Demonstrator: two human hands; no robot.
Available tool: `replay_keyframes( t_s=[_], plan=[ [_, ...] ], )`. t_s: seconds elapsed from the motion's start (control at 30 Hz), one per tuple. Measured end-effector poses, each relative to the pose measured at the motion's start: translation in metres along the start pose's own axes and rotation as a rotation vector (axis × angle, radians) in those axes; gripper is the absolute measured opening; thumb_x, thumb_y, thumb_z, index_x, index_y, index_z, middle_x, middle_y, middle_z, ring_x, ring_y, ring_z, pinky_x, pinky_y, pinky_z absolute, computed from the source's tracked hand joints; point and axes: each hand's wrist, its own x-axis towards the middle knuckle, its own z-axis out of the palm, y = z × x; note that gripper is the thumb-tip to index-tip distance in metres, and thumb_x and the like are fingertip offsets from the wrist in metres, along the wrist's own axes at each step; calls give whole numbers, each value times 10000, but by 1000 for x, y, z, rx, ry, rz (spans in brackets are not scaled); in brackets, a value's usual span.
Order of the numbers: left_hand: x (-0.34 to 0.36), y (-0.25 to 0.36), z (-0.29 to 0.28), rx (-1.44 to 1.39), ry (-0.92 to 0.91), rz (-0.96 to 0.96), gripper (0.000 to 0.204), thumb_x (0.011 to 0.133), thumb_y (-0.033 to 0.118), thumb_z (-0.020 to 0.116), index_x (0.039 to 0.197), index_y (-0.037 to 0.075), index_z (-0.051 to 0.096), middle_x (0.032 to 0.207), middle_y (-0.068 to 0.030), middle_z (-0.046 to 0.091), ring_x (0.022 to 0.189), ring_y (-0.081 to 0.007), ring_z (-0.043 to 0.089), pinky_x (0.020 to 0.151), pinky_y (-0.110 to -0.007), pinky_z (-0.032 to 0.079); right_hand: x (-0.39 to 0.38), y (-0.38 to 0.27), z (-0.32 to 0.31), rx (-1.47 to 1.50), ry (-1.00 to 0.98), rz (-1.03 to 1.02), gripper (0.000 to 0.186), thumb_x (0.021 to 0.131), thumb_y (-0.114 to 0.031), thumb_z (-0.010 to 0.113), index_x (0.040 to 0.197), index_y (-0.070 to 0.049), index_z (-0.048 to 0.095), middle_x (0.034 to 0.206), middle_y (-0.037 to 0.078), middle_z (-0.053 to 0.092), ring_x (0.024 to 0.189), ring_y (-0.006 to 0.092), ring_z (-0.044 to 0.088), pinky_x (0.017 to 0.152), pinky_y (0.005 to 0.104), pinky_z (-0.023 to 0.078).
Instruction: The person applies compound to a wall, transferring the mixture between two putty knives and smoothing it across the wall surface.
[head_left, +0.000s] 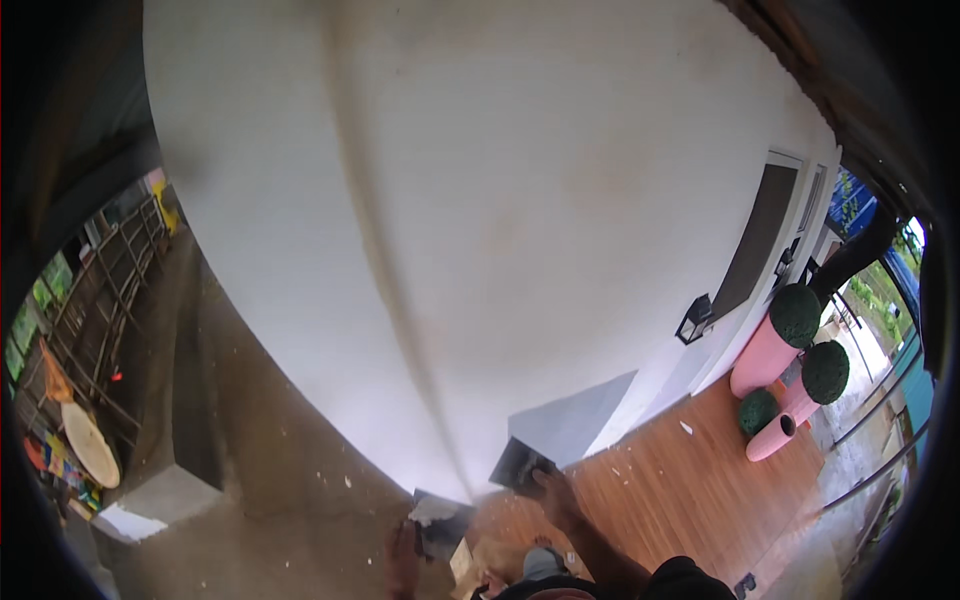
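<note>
A flat metal trowel [520, 465] is gripped in the right hand [553, 492] against the smooth white wall [480, 200]; a square hawk [445, 525] (loaded with pale plaster) is clasped by the left hand [403, 558] fingers.

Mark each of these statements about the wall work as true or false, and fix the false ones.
1. The right hand holds a flat trowel against the white wall. True.
2. The left hand is empty. False: it holds a dark flat board with white paste on it.
3. The pots by the wall are blue. False: they are pink, and round green bushes sit in them.
4. A grey patch shows low on the wall near the trowel. True.
5. The floor to the right is bare concrete. False: it is brown wooden boards with white specks.
</note>
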Motion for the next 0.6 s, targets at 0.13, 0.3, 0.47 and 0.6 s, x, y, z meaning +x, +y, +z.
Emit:
replay_keyframes(
  t_s=[0.13, 0.3, 0.47, 0.6],
  plan=[
    [-27, 52, 65, -630, -191, 127, 392, 1036, 264, 449, 1347, 28, 480, 1242, -89, 588, 1162, -210, 528, 986, -343, 424, 1, -35, 24, 119, 123, 72, 306, 967, -206, 539, 1234, -59, 509, 1058, 89, 589, 982, 241, 623, 832, 420, 572],
    [-6, 45, 70, -413, -73, 102, 395, 1028, 297, 462, 1313, 25, 498, 1159, -83, 606, 1039, -202, 565, 871, -330, 459, 39, -48, 7, 113, 38, 59, 323, 965, -171, 515, 1280, -109, 479, 1124, 96, 622, 984, 276, 659, 788, 413, 564],
    [15, 49, 102, -328, -3, 97, 406, 1019, 338, 479, 1270, 22, 519, 1056, -75, 628, 885, -191, 612, 728, -312, 503, 49, -91, 13, 179, 90, 31, 224, 943, -195, 549, 1143, -94, 551, 881, 42, 602, 803, 182, 635, 695, 346, 550],
    [28, 50, 131, -320, 1, 122, 419, 1012, 371, 493, 1236, 20, 536, 974, -69, 646, 761, -182, 650, 613, -298, 539, 72, -99, -30, 233, 43, -100, 334, 952, -171, 515, 1270, -72, 494, 1134, 102, 634, 1017, 277, 660, 870, 415, 567]
  ],
)
